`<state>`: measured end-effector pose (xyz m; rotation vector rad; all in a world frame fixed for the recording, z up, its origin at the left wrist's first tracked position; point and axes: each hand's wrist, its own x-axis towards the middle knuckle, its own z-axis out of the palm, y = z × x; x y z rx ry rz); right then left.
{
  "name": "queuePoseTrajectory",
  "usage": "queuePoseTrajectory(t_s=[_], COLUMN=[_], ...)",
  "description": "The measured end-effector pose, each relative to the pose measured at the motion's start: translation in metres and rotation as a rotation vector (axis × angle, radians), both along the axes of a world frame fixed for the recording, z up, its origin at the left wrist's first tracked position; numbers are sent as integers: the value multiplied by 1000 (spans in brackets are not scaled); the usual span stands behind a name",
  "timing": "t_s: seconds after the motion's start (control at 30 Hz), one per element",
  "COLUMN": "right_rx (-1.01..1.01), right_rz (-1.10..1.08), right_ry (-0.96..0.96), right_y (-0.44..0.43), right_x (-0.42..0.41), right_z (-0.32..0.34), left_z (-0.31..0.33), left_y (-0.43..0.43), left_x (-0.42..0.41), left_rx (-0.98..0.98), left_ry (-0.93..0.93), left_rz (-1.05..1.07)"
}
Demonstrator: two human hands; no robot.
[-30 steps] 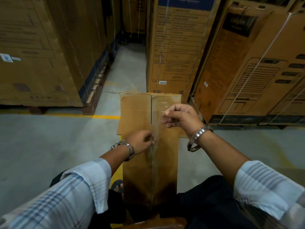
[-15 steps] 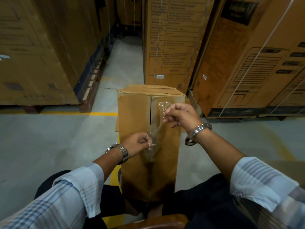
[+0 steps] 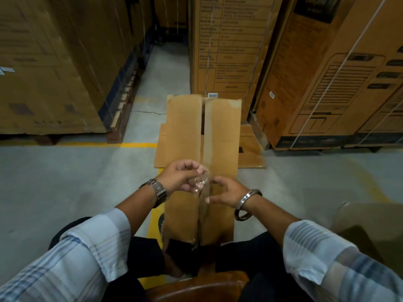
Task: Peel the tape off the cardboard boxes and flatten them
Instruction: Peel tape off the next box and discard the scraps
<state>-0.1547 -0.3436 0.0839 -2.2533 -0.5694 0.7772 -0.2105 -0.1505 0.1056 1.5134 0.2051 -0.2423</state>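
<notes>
On the warehouse floor [image 3: 65,182] between your knees lies the cardboard box [image 3: 183,131], long side pointing away from you. It is plain brown and unprinted; its two flaps meet at a central seam, which shows as a dark gap at the far end; a glossy strip of clear tape [image 3: 199,184] runs along the seam toward you.

Writing: the tall carton [image 3: 226,40] behind the box bears a printed table, its text too blurred to read; a small white barcode label [image 3: 213,95] sits at its foot; the strapped carton [image 3: 327,83] to your right carries a line drawing and a small white sticker, likewise illegible.

Hands: your left hand [image 3: 183,176], with a wristwatch [image 3: 158,191], pinches a crumpled end of the tape in its fingers [image 3: 197,170], lifted just above the seam; your right hand [image 3: 226,192], with a metal bangle [image 3: 247,203], hovers over the seam, fingers released and loosely curved, with nothing visibly held.

Hidden: the box's near end is lost in shadow between your legs; a flat cardboard sheet [image 3: 250,149] lies partly covered under the box; a yellow line [image 3: 137,145] on the floor passes behind it.
</notes>
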Motion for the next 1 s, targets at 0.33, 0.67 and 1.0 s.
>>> queuePoseTrajectory(t_s=[0.33,0.67,1.0], right_rx=[483,818,721], right_rz=[-488,-626,-568], right_ry=[266,349,369], right_y=[9,-3,7], right_x=[12,25,13], right_z=[35,60,57], left_z=[22,1,-5], left_y=[21,2,-21], left_x=[16,14,14], left_rx=[261,73,467], left_ry=[-170,-31,-264], left_rz=[213,183,165])
